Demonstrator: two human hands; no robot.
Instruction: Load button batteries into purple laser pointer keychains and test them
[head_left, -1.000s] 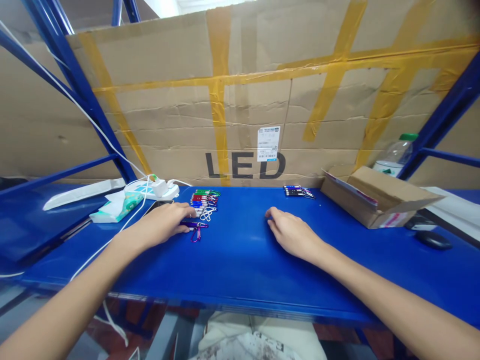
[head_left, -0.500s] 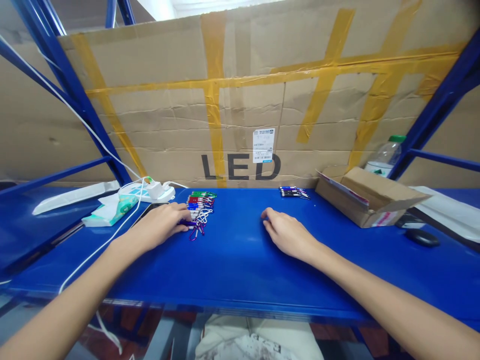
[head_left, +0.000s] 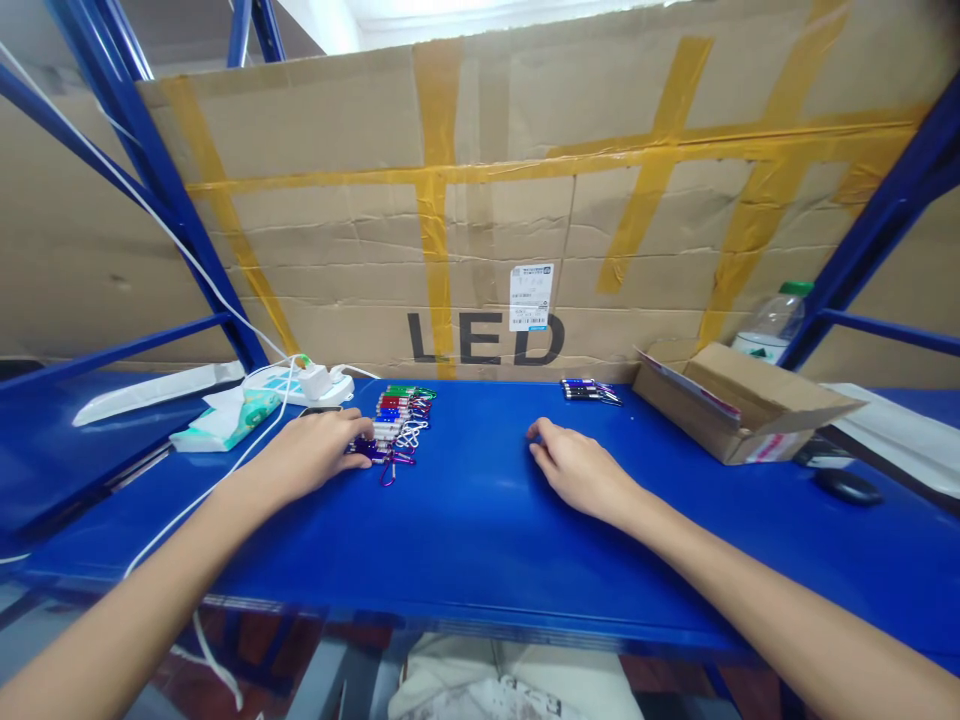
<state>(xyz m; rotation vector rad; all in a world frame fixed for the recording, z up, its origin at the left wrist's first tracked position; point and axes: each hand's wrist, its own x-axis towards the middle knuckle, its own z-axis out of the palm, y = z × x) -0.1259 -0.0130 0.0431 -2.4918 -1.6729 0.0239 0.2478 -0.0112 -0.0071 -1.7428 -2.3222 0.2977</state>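
Observation:
On the left, a row of small keychain flashlights [head_left: 390, 428] with carabiner clips lies on the blue table, in green, red, blue, silver and purple. My left hand [head_left: 321, 450] is at the near end of this row, thumb and forefinger closed about the body of a purple keychain flashlight [head_left: 367, 449]. Its purple clip points right. The fingers partly hide the left ends of the near flashlights. My right hand [head_left: 581, 465] rests on the table with loosely bent fingers, thumb and forefinger slightly apart, holding nothing visible. Beyond it lie several blue and black keychain flashlights [head_left: 585, 390].
An open cardboard box [head_left: 690, 412] stands right, with a black mouse [head_left: 847, 486] and a green-capped bottle [head_left: 772, 322] near it. Left are a tissue pack [head_left: 225, 425], a power strip [head_left: 341, 385] and a white cable [head_left: 247, 452]. A large cardboard sheet [head_left: 345, 250] backs the table.
My left hand has shifted slightly left at the near end of the row, and the purple clips there lie differently. My right hand stays in place. The view has tilted a little.

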